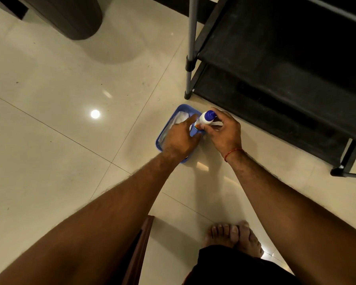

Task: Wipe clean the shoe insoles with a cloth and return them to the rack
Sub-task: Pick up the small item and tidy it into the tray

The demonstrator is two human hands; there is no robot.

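Head view: cloth [180, 117] under left hand [180, 138].

Your arms are bare from the elbows down, no sleeves showing, with fine hair along both forearms. A thin red thread [232, 153] circles your right wrist just behind the right hand [224, 132]; the left hand [180, 140] wears no band or ring that can be made out. Your feet [234, 236] are bare. Dark shorts [234, 266] cover your lap.
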